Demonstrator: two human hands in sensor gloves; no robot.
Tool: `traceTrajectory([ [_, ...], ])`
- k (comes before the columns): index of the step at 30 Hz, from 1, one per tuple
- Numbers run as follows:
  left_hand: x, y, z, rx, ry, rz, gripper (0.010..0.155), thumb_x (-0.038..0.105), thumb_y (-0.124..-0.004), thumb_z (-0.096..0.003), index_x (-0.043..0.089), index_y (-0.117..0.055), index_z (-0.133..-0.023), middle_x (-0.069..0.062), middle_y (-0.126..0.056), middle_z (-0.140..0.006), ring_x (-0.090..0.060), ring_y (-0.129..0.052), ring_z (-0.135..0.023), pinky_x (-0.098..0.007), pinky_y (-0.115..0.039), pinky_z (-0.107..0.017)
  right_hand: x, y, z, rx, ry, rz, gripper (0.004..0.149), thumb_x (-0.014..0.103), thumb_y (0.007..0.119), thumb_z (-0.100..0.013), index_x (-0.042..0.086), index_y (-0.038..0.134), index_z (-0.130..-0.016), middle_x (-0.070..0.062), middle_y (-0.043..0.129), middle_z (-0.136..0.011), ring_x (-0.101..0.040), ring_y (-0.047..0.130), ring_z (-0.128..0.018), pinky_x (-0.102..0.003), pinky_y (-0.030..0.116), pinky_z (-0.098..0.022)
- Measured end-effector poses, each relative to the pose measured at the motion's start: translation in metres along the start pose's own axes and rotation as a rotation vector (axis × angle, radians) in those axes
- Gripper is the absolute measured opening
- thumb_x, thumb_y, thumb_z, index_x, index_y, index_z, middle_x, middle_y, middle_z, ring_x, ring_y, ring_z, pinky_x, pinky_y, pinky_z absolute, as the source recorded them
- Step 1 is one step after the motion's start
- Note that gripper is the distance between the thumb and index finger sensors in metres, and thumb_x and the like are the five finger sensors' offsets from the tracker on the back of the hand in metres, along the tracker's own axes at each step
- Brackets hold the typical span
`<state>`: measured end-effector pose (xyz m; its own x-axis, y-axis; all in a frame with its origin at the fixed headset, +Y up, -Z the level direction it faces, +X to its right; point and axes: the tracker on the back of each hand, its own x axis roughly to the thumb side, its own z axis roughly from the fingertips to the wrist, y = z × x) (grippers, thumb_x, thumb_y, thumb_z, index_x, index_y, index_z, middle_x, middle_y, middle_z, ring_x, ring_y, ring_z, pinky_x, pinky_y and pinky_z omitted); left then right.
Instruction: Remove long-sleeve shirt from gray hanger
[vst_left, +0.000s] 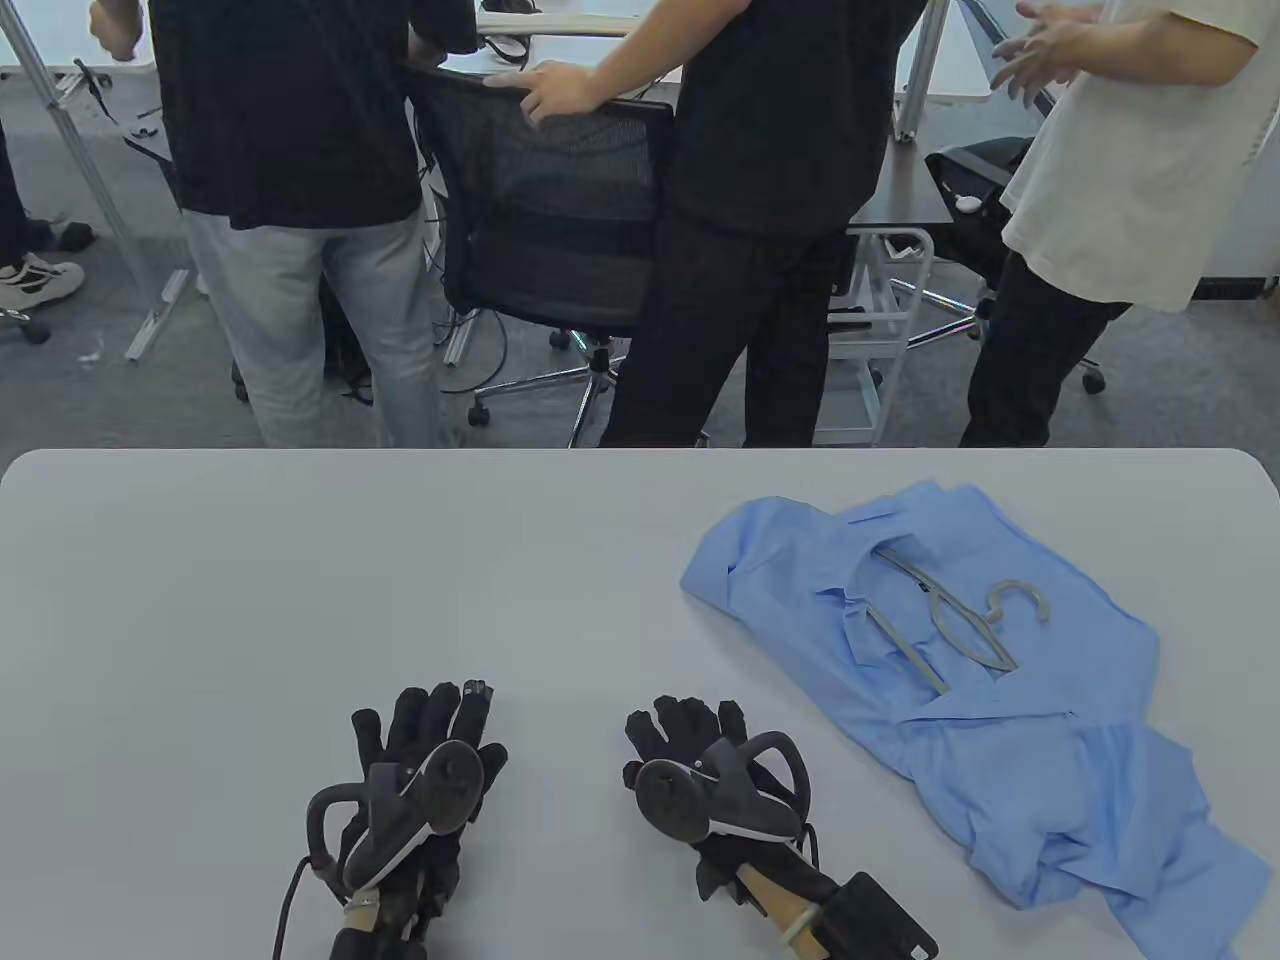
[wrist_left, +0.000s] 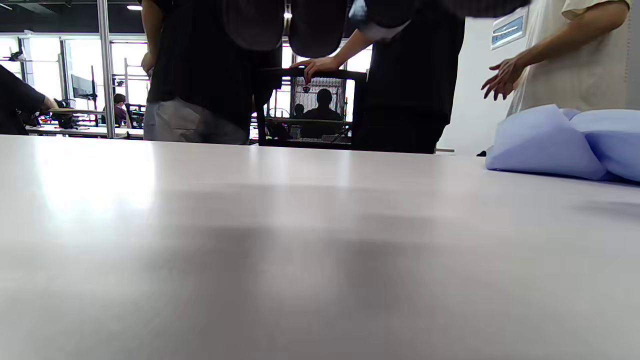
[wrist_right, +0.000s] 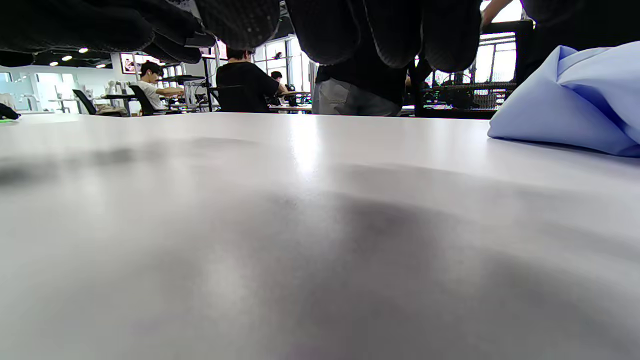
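Note:
A light blue long-sleeve shirt (vst_left: 1010, 690) lies crumpled on the right of the white table (vst_left: 300, 580). A gray hanger (vst_left: 950, 620) sits inside its open collar, hook (vst_left: 1020, 598) out to the right. My left hand (vst_left: 430, 745) and right hand (vst_left: 690, 740) rest on the table near the front edge, left of the shirt, holding nothing. The shirt also shows at the right in the left wrist view (wrist_left: 565, 142) and in the right wrist view (wrist_right: 575, 100). My right fingers (wrist_right: 330, 30) hang over the table.
Three people stand just beyond the table's far edge, with a black mesh office chair (vst_left: 550, 210) between them. The table's left half (vst_left: 200, 620) is bare surface.

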<state>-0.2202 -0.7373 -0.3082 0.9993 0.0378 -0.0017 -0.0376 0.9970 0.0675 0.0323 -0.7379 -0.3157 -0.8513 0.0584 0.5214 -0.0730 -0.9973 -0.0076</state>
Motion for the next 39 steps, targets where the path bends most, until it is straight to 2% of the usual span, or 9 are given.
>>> traceTrajectory([
  [12, 0.009, -0.002, 0.003, -0.011, -0.036, -0.037, 0.064, 0.066, -0.058, -0.0492, 0.047, -0.048, -0.110, 0.011, -0.057, -0.122, -0.025, -0.055, -0.116, -0.056, -0.033, -0.082, 0.001, 0.003, -0.001, 0.015, -0.004, -0.011, 0.054, 0.038, 0.066, -0.067, 0.004, 0.069, -0.109, -0.037, 0.068, -0.106, -0.058, 0.074, -0.090, -0.078, 0.059, -0.058],
  [33, 0.007, -0.009, 0.001, -0.038, -0.024, -0.143, 0.065, 0.066, -0.058, -0.0489, 0.047, -0.048, -0.110, 0.011, -0.057, -0.122, -0.025, -0.056, -0.116, -0.056, -0.033, -0.081, -0.003, 0.004, -0.002, 0.022, 0.015, -0.032, 0.054, 0.038, 0.065, -0.067, 0.004, 0.068, -0.109, -0.037, 0.068, -0.106, -0.058, 0.073, -0.090, -0.078, 0.058, -0.058],
  [39, -0.002, -0.013, 0.000, -0.056, -0.001, -0.195, 0.064, 0.065, -0.058, -0.0490, 0.047, -0.049, -0.110, 0.010, -0.058, -0.122, -0.024, -0.056, -0.115, -0.056, -0.033, -0.081, -0.009, 0.007, -0.003, 0.044, 0.042, -0.051, 0.054, 0.038, 0.065, -0.067, 0.004, 0.068, -0.109, -0.037, 0.068, -0.106, -0.058, 0.073, -0.090, -0.078, 0.058, -0.058],
])
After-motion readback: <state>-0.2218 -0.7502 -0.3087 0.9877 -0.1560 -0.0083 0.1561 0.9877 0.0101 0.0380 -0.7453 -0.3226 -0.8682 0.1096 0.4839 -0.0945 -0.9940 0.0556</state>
